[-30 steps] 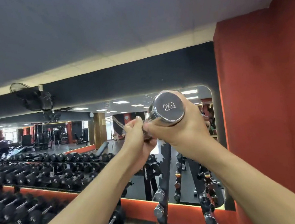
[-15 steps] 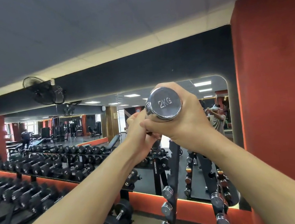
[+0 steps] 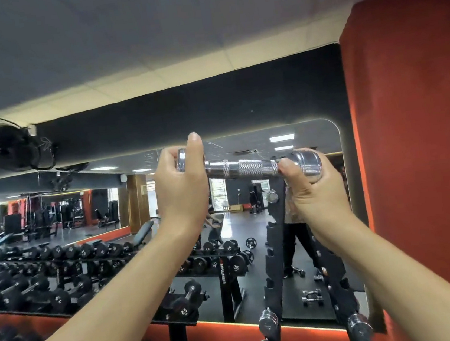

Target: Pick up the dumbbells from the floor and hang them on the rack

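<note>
A chrome dumbbell [image 3: 246, 168] lies almost level at head height in front of the wall mirror. My left hand [image 3: 182, 188] grips its left head, thumb pointing up. My right hand [image 3: 315, 187] is wrapped around its right head. The knurled handle shows between the two hands. Below stands the black upright rack [image 3: 272, 286], an A-shaped frame with several chrome dumbbells [image 3: 268, 324] hung on its lower pegs. The rack's top is hidden behind my right hand.
A long rack of black dumbbells [image 3: 63, 292] runs along the left under the mirror [image 3: 253, 223]. A red wall [image 3: 419, 146] closes the right side. A wall fan [image 3: 8, 143] hangs at upper left. In the mirror, small dumbbells [image 3: 312, 297] lie on the floor.
The dumbbell has turned from end-on, its 2KG face towards me, to lying sideways. My hands have spread apart to its two heads.
</note>
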The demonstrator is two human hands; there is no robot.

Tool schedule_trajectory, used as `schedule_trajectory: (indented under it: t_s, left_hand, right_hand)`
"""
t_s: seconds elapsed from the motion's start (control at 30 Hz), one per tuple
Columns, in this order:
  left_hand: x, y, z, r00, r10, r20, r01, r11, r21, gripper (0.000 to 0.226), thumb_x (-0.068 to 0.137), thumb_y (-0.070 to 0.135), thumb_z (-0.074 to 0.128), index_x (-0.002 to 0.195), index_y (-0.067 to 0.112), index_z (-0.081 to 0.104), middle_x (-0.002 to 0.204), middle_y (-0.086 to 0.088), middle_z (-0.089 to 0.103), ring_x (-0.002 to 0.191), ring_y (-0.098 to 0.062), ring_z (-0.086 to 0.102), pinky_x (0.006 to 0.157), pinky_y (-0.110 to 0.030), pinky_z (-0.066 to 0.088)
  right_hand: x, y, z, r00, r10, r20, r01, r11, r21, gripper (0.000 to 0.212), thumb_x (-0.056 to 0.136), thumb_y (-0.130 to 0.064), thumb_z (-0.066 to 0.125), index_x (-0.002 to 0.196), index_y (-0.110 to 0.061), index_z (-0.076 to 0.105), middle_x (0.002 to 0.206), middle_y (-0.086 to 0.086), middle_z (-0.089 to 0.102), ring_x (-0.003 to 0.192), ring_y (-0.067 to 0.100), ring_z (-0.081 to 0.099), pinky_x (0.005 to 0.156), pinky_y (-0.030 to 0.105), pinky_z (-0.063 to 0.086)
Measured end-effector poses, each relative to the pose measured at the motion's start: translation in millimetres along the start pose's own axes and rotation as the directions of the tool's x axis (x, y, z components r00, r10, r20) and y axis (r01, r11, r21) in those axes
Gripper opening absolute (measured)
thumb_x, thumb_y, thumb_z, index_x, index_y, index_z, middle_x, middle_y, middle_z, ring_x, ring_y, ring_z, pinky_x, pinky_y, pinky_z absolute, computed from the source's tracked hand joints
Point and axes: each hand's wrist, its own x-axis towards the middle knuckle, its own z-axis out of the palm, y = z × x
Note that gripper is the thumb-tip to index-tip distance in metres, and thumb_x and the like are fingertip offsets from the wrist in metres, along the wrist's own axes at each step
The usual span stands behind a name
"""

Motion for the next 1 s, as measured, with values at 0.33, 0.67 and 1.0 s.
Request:
schedule_trajectory:
  t_s: [0.33,0.67,1.0]
  left_hand:
    - [97.9,-140.9,-55.5,0.988,-0.100,0.116,0.085,0.988,0.131,0.046,0.096,0.067,0.049,0.094,0.023,0.063,0.083,0.002,0.067,0.070,0.000,0.060,0.067,-0.028,0.043]
    - [146.5,-244.1,-18.2,0.963,-0.200,0.184,0.200,0.980,0.014,0.039,0.098,0.061,0.050,0.089,0.025,0.059,0.079,0.007,0.058,0.066,0.002,0.056,0.065,-0.028,0.040]
    - [172.8,-320.4,108.9,0.916,-0.145,0.374,0.175,0.983,-0.049,0.037,0.096,0.072,0.044,0.092,0.037,0.056,0.091,0.016,0.059,0.071,0.019,0.055,0.067,-0.023,0.038]
  right_hand:
    - [8.7,77.5,108.7,0.981,0.194,0.029,-0.191,0.978,-0.081,0.074,0.059,-0.069,0.080,0.122,-0.035,0.061,0.074,0.007,0.067,0.057,0.014,0.054,0.063,0.032,0.051]
    - [60.5,160.7,132.3,0.978,0.186,-0.091,-0.197,0.971,-0.135,0.052,0.061,-0.064,0.086,0.106,-0.049,0.065,0.065,-0.001,0.063,0.051,0.019,0.048,0.053,0.031,0.044]
    - [136.2,239.8,70.9,0.945,0.011,-0.326,-0.110,0.952,-0.287,0.048,0.064,-0.062,0.086,0.104,-0.041,0.068,0.095,0.007,0.067,0.072,0.026,0.059,0.071,0.046,0.055]
